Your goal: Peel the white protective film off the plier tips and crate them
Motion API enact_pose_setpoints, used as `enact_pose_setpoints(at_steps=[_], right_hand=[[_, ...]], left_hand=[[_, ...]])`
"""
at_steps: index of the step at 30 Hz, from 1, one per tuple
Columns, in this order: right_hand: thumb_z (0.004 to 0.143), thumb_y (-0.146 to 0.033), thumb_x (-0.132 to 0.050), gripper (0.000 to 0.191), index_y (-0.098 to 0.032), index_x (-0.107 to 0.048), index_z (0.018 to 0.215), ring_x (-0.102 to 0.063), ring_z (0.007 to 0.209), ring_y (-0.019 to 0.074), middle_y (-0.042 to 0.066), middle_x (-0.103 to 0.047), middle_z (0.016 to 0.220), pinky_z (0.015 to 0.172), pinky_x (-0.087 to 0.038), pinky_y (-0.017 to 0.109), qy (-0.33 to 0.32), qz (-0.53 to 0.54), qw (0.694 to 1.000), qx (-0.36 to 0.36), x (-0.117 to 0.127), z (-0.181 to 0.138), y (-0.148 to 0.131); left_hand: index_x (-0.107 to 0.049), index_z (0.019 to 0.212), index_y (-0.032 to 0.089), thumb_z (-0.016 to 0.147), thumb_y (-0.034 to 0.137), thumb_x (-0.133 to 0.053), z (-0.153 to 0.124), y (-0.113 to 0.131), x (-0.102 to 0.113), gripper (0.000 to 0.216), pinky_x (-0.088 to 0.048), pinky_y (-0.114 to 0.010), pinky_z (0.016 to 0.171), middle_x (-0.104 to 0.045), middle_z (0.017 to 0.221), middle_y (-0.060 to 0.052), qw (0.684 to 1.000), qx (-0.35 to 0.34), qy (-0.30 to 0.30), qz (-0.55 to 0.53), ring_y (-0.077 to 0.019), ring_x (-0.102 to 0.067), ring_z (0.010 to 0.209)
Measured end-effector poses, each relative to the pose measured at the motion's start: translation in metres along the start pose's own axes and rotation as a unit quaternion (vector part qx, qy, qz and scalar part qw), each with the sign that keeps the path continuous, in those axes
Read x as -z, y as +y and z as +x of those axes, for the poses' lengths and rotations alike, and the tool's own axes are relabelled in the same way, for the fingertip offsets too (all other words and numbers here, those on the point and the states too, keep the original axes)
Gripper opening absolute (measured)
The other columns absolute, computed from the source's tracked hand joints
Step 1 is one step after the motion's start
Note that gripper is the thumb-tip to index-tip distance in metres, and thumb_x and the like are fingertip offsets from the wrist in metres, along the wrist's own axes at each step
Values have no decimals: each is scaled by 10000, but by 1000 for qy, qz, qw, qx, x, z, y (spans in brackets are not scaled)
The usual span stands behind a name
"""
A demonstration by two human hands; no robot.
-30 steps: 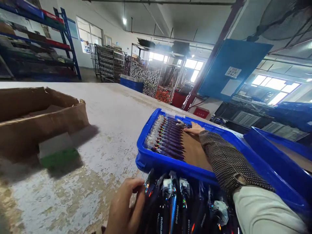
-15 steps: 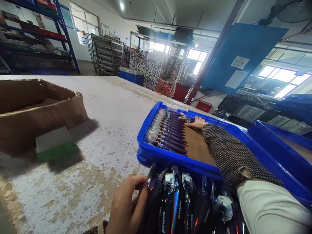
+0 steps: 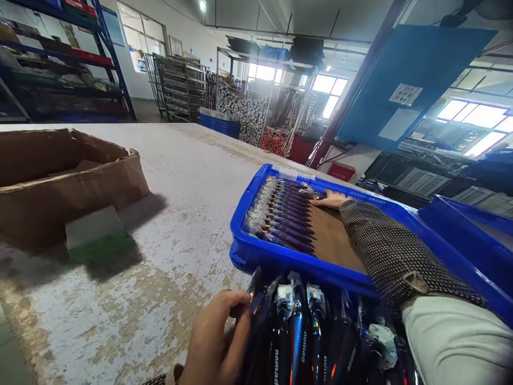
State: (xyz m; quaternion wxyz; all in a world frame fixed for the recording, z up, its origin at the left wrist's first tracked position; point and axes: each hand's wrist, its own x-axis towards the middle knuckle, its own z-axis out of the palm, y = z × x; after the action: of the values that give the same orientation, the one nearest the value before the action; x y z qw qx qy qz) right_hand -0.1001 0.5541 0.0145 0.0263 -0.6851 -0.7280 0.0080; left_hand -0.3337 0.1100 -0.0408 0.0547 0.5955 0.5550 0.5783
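My left hand is closed round the left side of a bundle of dark packaged lures at the bottom of the head view. My right hand reaches into a blue plastic tray, fingers flat on the far end of a row of purple packaged lures. Brown cardboard lines the tray's floor beside the row. A dotted sleeve covers my right forearm.
An open cardboard box sits at the left of the worn white table, with a white and green block in front of it. A second blue tray lies at right. Shelving and racks stand behind.
My right hand has slid a little further along the far end of the row in the tray. My left hand keeps its hold on the bundle. The view has shifted slightly.
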Motion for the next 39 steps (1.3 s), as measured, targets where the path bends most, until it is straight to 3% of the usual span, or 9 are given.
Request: enact_pose_setpoints(at_steps=[6,14,24,29,31,33,36,38,39], right_hand=[[964,-459,-635,516,-210,-524,1403,-518,1285,344,129,-481,1491,1043,-437,575,-1,-17,1000,12,-2,1,2],[971,-427,-641,414,-185,-595,1304,-592,1192,308,116,-585,1371,995,-486,539,-18,5,999,40,5,-14,5],[973,-309,-668,251,-161,-653,1174,-690,950,230,71,-681,1157,803,-596,409,-88,128,988,6,41,-93,40],[978,-330,-654,192,-144,-664,1026,-649,678,142,14,-685,901,618,-561,294,-96,288,953,8,85,-182,60],[931,-395,-681,248,-148,-663,924,-561,535,112,-27,-634,719,527,-491,255,-95,373,923,24,100,-239,69],[777,-523,-749,391,-148,-681,862,-514,483,125,-31,-583,589,484,-443,264,-104,462,880,41,105,-308,75],[619,-671,-741,592,-158,-704,911,-480,446,143,-10,-582,561,430,-412,283,-144,567,809,48,88,-421,75],[621,-718,-708,635,-164,-721,931,-491,454,142,18,-621,604,434,-413,276,-152,618,770,40,62,-487,68],[624,-703,-724,617,-184,-725,957,-506,470,122,51,-694,761,445,-419,262,-161,652,740,36,47,-515,63]], left_hand=[[-611,1031,252,909,90,-540,0,-1,1,214,-550,-174,666,-712,826,24,1000,-2,-17,7,-114,-684,725],[-613,1007,217,919,77,-536,-1,-6,-2,182,-543,-221,695,-707,836,-8,999,0,-33,0,-139,-683,753],[-619,951,190,928,154,-510,5,-12,0,117,-500,-228,660,-676,773,8,999,27,-13,20,-130,-624,668],[-627,952,186,920,229,-522,11,-13,1,118,-491,-236,640,-692,783,-4,995,86,23,44,-144,-624,671],[-631,960,175,914,255,-522,16,-13,5,143,-490,-243,624,-702,795,-24,995,90,21,45,-155,-633,673],[-634,957,160,904,269,-525,22,-9,11,163,-490,-256,606,-700,777,-39,996,82,16,42,-167,-633,657],[-646,1014,154,895,319,-569,24,17,22,218,-520,-271,626,-716,790,-49,998,55,-14,17,-185,-667,693],[-650,1106,170,880,358,-622,14,52,29,296,-563,-308,738,-751,927,-79,995,28,-81,-41,-211,-710,838],[-647,1163,183,868,375,-653,5,74,32,352,-570,-345,820,-754,1033,-102,988,17,-129,-87,-232,-714,942]])
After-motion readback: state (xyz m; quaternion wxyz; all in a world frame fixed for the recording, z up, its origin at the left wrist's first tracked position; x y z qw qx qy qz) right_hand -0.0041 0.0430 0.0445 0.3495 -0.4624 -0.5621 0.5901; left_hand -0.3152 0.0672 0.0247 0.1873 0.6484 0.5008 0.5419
